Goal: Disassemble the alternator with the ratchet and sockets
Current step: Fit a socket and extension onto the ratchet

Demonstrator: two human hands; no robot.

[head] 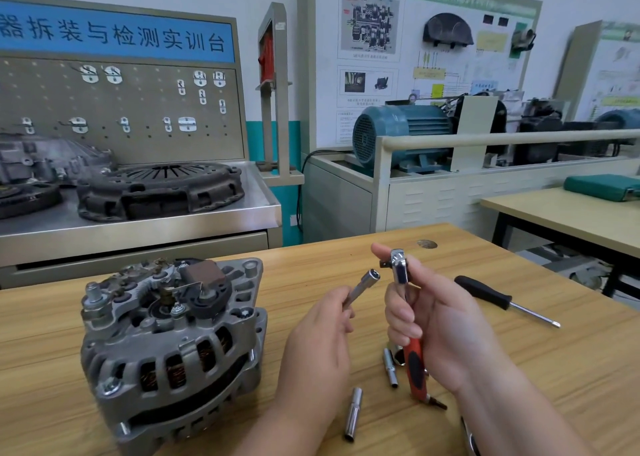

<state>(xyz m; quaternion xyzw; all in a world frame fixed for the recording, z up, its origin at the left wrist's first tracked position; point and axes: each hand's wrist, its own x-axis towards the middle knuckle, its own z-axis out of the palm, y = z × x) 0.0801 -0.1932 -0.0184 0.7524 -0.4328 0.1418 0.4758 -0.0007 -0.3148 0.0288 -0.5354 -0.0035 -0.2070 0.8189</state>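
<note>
Mid-bench (311,265), left grip (322,338) pinches a socket (367,282), right grip (436,317) wraps the ratchet (400,268), upright. Alternator (166,345) sits at 9 o'clock near the front edge; open room at 12. Spare sockets (353,414) at 6, one partly hidden.

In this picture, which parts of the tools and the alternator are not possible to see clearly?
Head view only:
Lower end of the socket: hidden inside the left hand.
Middle of the ratchet: covered by the right hand.
Underside of the alternator: faces the table.
Shiny object at bottom edge: cut off, unidentifiable.
</note>
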